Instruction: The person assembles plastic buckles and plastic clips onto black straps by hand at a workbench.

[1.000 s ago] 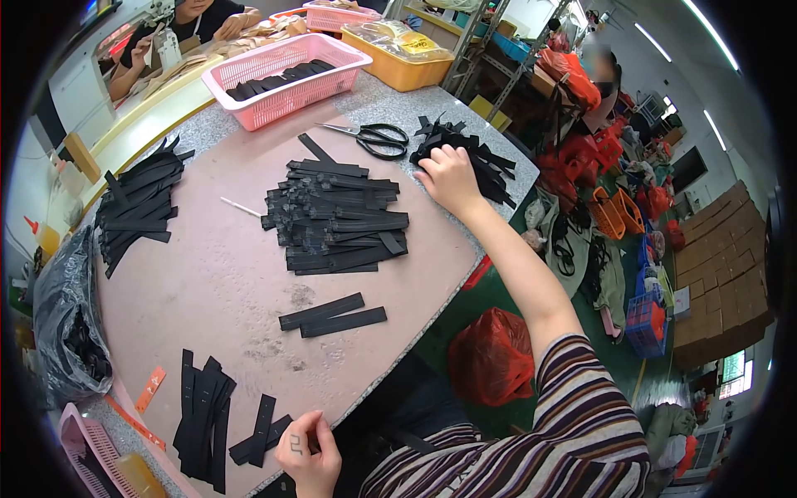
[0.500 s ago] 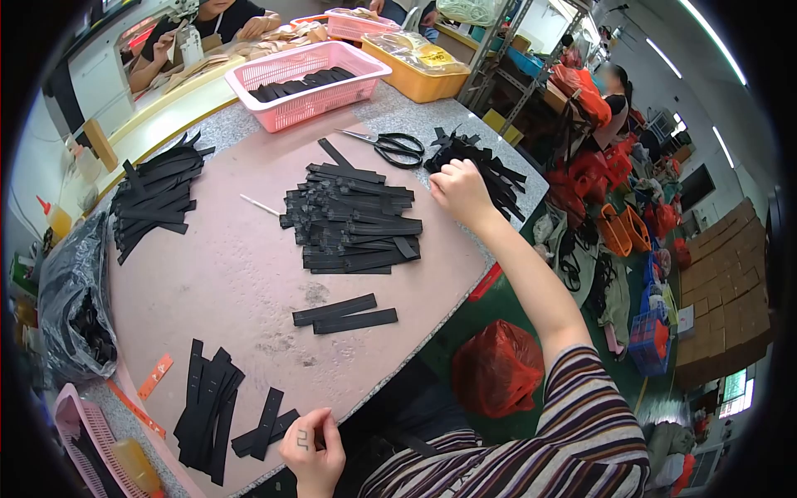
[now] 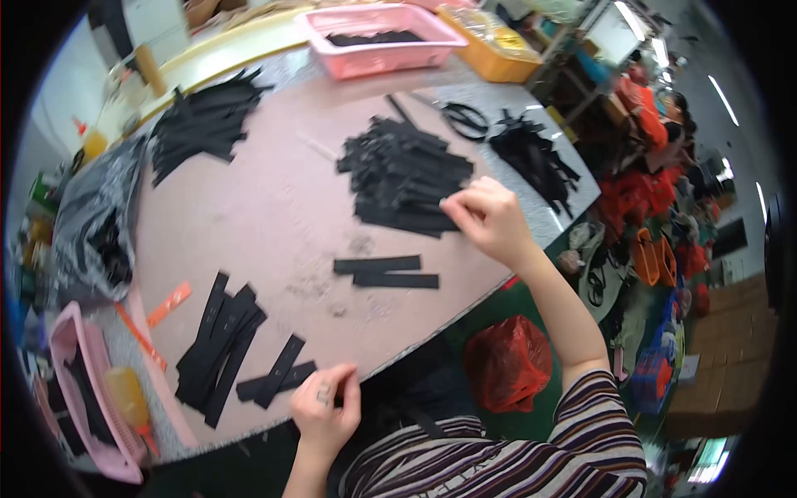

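My right hand (image 3: 490, 217) is closed in a pinch, its fingertips at the right edge of a large heap of black strips (image 3: 403, 174). Whatever lies between those fingertips, if anything, is too blurred to make out. Low in the view, my left hand (image 3: 324, 411) is loosely curled, thumb and fingertips close together, with nothing visible in it. Just left of it, two black strips (image 3: 284, 365) lie crossed, beside a fanned bunch of black strips (image 3: 222, 349). Two separate strips (image 3: 386, 272) lie side by side between my hands.
Black scissors (image 3: 465, 121) and a pile of short black pieces (image 3: 535, 158) lie at the far right. Behind stands a pink basket (image 3: 382, 60) holding black strips. Another strip pile (image 3: 207, 120) and a dark plastic bag (image 3: 95, 216) are left. A red bag (image 3: 508, 365) sits below the table edge.
My right hand has moved from beside the short black pieces to the large heap's right edge. The camera view has shifted, so the table appears farther up and right. My left hand stays near the crossed strips.
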Demonstrator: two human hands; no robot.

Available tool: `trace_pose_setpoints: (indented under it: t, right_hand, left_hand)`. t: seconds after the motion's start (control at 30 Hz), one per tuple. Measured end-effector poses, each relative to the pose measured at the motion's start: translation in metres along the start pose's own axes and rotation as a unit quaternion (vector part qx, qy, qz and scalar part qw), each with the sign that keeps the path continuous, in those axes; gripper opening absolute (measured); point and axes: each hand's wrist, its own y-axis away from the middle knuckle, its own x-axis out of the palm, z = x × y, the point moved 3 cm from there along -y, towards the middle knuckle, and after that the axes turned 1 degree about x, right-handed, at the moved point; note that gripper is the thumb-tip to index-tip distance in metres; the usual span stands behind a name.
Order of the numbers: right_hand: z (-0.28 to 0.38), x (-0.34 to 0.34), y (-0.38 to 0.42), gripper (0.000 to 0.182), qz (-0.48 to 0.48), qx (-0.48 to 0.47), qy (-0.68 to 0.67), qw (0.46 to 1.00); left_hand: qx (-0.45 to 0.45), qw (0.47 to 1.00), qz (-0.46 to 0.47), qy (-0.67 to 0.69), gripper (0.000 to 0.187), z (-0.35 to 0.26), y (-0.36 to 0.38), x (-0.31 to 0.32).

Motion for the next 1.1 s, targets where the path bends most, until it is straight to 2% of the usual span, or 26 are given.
trace_pose_setpoints:
  t: [0.03, 0.07, 0.13, 0.27, 0.47, 0.63, 0.73, 0.8, 0.83, 0.87, 0.9, 0.97, 1.0, 1.03, 1.07, 1.1]
  right_hand:
    - [0.017, 0.012, 0.005, 0.011, 0.010, -0.056, -0.048, 0.997]
    - [0.034, 0.022, 0.010, 0.010, 0.051, -0.064, -0.048, 0.996]
    - [0.063, 0.042, 0.015, 0.013, 0.105, -0.082, -0.082, 0.988]
    - [0.095, 0.074, 0.015, 0.011, 0.127, -0.120, -0.115, 0.978]
    - [0.122, 0.094, 0.010, 0.008, 0.159, -0.141, -0.146, 0.966]
    - [0.131, 0.098, 0.013, 0.005, 0.191, -0.147, -0.152, 0.959]
    - [0.131, 0.103, 0.022, 0.005, 0.203, -0.130, -0.174, 0.955]
    - [0.134, 0.102, 0.025, 0.006, 0.183, -0.130, -0.175, 0.958]
    - [0.134, 0.103, 0.028, 0.006, 0.173, -0.124, -0.175, 0.961]
    - [0.134, 0.105, 0.029, 0.007, 0.160, -0.120, -0.174, 0.964]
    - [0.135, 0.105, 0.029, 0.007, 0.152, -0.112, -0.172, 0.967]
    - [0.138, 0.106, 0.034, 0.009, 0.132, -0.089, -0.173, 0.972]
    - [0.138, 0.107, 0.036, 0.010, 0.117, -0.090, -0.167, 0.975]
    - [0.138, 0.107, 0.038, 0.010, 0.108, -0.097, -0.162, 0.976]
    - [0.137, 0.108, 0.040, 0.011, 0.102, -0.103, -0.158, 0.977]
    - [0.135, 0.110, 0.041, 0.011, 0.093, -0.106, -0.166, 0.976]
  left_hand:
    - [-0.020, 1.000, 0.016, 0.006, 0.015, 0.000, 0.000, 0.000]
    - [-0.039, 0.999, 0.028, 0.013, 0.016, -0.001, -0.001, -0.001]
    - [-0.020, 0.999, 0.030, 0.019, 0.017, -0.003, -0.002, -0.004]
    - [0.001, 0.998, 0.054, 0.034, 0.018, -0.002, 0.009, -0.016]
    - [0.019, 0.997, 0.014, 0.074, 0.020, -0.001, 0.019, -0.022]
    - [0.005, 0.993, 0.044, 0.111, 0.021, 0.001, 0.013, -0.029]
    - [0.067, 0.998, -0.021, -0.007, 0.020, 0.013, -0.015, -0.069]
    - [0.018, 0.994, -0.106, -0.031, 0.013, 0.037, -0.060, -0.110]
    - [-0.030, 0.985, -0.123, -0.113, 0.016, 0.052, -0.084, -0.131]
    - [-0.042, 0.973, -0.136, -0.180, 0.023, 0.070, -0.112, -0.152]
    - [-0.017, 0.961, -0.142, -0.238, 0.030, 0.114, -0.137, -0.171]
    - [-0.073, 0.916, -0.158, -0.361, 0.044, 0.201, -0.175, -0.205]
    - [-0.133, 0.864, -0.154, -0.461, 0.059, 0.251, -0.182, -0.219]
    - [-0.212, 0.850, -0.149, -0.458, 0.072, 0.253, -0.189, -0.232]
    - [-0.197, 0.824, -0.173, -0.502, 0.082, 0.273, -0.190, -0.240]
    - [-0.211, 0.817, -0.180, -0.506, 0.084, 0.262, -0.194, -0.238]
